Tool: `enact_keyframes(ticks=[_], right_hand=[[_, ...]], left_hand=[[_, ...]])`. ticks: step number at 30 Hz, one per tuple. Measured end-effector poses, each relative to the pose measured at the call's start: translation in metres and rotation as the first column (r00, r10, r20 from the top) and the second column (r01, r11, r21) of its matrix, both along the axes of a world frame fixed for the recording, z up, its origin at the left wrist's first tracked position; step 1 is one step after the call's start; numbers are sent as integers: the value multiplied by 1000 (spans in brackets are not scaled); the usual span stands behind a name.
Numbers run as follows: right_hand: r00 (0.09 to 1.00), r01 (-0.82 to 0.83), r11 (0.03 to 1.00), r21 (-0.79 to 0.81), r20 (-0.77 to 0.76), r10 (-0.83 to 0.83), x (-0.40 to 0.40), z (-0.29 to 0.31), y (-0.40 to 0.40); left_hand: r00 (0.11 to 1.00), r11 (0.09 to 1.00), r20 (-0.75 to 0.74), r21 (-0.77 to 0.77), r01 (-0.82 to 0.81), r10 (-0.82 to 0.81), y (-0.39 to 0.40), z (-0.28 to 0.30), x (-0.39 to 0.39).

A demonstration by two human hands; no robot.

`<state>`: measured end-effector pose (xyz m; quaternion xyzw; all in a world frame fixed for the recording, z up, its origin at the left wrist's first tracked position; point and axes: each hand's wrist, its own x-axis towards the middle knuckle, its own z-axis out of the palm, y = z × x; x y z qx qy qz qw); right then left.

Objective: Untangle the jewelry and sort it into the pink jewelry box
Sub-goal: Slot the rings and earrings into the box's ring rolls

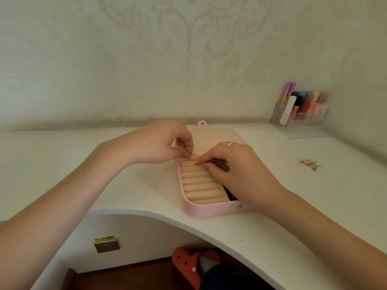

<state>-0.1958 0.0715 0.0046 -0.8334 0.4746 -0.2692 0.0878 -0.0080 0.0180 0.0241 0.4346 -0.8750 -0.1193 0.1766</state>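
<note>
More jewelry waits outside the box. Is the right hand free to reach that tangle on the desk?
Probably not yet: the right hand pinches the gold chain over the box. The desk toward the tangle looks unobstructed.

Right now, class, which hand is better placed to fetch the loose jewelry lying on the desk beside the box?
Probably the right hand: the loose jewelry lies on its side of the box. The left hand is farther away, beyond the box. Both now pinch the gold chain.

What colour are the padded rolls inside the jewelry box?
Pale beige or cream, seen in the head view: the padded rolls inside the pink jewelry box.
</note>
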Motion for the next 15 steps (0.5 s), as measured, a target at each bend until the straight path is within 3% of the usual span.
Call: enact_keyframes(ticks=[6,15], right_hand=[[1000,-2,1000,-1,5,2,-2,1,2],[1000,28,1000,4,14,-28,-3,-1,0]], left_hand=[[988,1000,151,-19,-12,14,2,8,-9],[940,985,342,162,-61,2,-11,29,-25]])
